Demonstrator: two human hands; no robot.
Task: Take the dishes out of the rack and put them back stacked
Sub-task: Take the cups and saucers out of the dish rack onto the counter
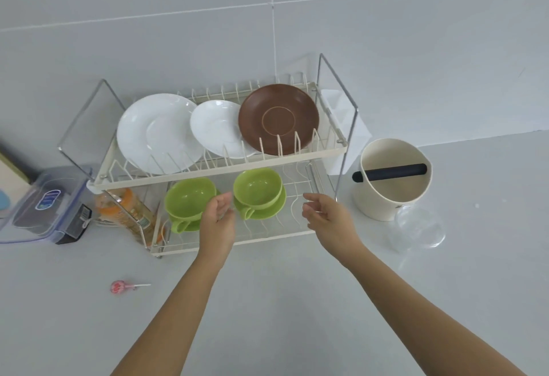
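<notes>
The plastic box (38,209) runs off the left edge, the orange bottle (127,212) sits half behind the rack frame (208,172), and its label is unreadable.

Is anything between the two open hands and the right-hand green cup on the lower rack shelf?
Nothing visible blocks it. The left hand and right hand flank the green cup on its green saucer, both empty. The upper shelf with its plates overhangs the cup from above, limiting a straight upward lift.
</notes>
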